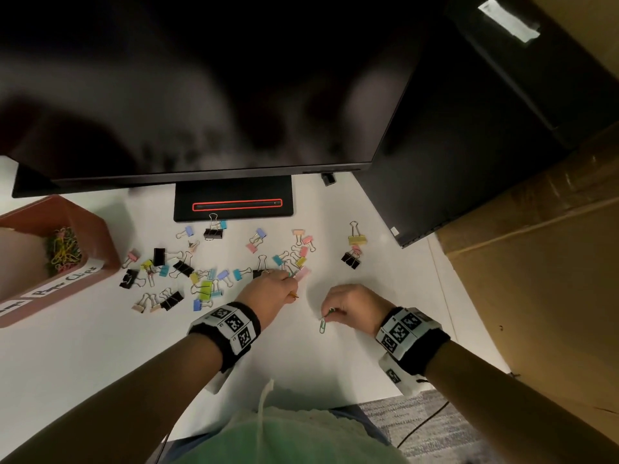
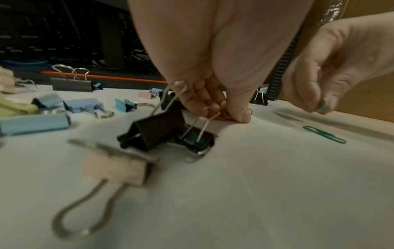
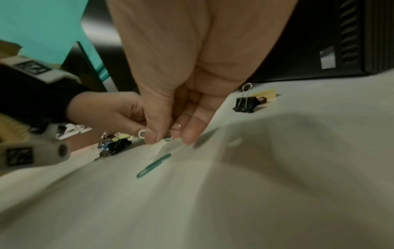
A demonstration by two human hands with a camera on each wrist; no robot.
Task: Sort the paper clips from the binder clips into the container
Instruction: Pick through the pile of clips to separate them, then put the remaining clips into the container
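Many paper clips [image 1: 63, 251] heaped in red container [image 1: 100, 236] far left; white label [image 1: 65, 283] on front wall reads "Paper Clips". Binder clips [image 1: 182, 267] scattered mid-desk [image 1: 100, 346]. Left hand [image 1: 268, 291] curled, pinching orange paper clip [image 1: 293, 295]. Right hand [image 1: 351, 306] curled, pinching green-and-white clip [image 1: 330, 312]. Green paper clip [image 1: 322, 326] flat on desk below, long axis running toward person.

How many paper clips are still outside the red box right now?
3 plainly: a green paper clip lying on the table, a second clip pinched by the right hand, an orange clip held in the left hand. More may hide in the hands or among the binder clips.
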